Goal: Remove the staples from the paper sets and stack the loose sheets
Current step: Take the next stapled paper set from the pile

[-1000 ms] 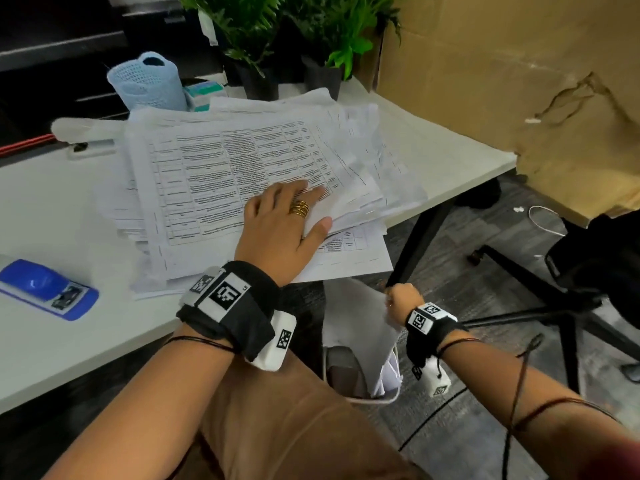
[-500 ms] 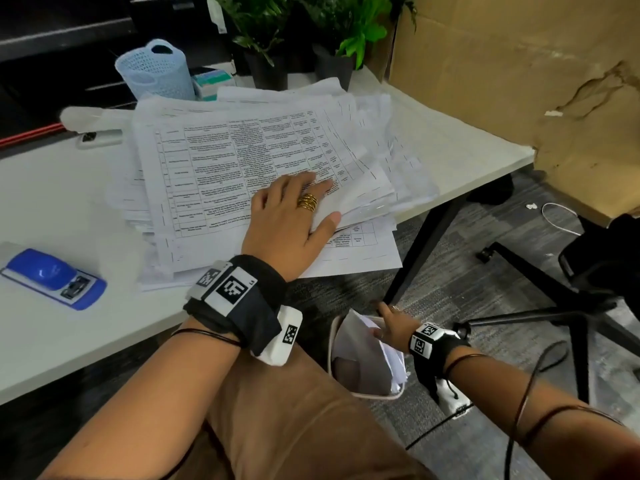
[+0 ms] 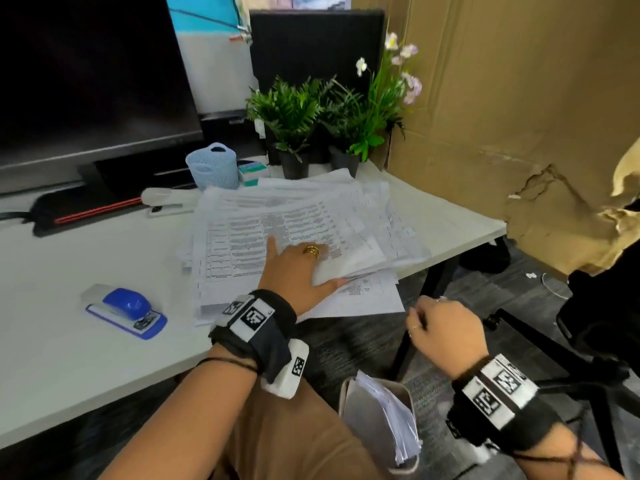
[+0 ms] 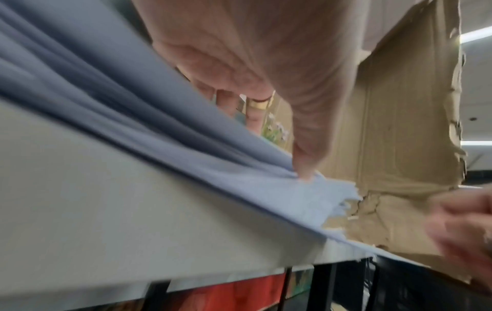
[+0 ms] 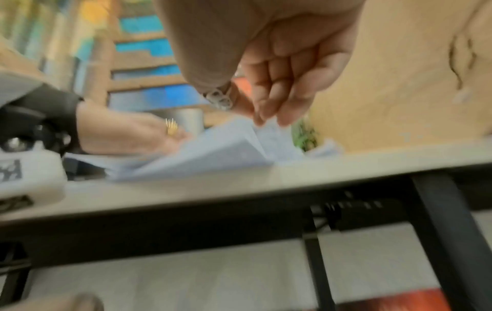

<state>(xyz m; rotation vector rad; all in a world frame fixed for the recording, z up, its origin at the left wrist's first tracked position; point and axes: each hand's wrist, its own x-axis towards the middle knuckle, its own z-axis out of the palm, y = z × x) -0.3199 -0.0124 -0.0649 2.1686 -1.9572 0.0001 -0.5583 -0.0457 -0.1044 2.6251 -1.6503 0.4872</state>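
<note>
The right hand [image 3: 445,332] hung in the air off the table's near edge, knuckles up, fingers loosely curled and holding nothing that the blurred views could show. Below that hand and nearer the body, a pale bin [image 3: 403,393] stood on the floor stuffed with crumpled white sheets. Half a second earlier this hand had been down at the bin's rim; it had since risen to table height.

Left of it and a little farther out, the left hand [image 3: 298,271] lay palm down on the paper stack [image 3: 270,230], a gold ring on one finger. Its thumb pressed the lower right corner of the stack, where the sheets fanned into thin, ragged edges, and the fingers were spread flat, gripping nothing. That hand had kept its place on the papers. The pages were white, printed with fine tables, loosely piled and overhanging the smooth white table [image 3: 86,358].

Left of the resting hand sat a glossy blue stapler [image 3: 126,311]. Beyond the stack were a pale blue mesh cup [image 3: 213,164], leafy potted plants [image 3: 294,116] and a dark monitor [image 3: 90,81], which the earlier view had not taken in. Creased brown cardboard [image 3: 502,116] rose to the right.
</note>
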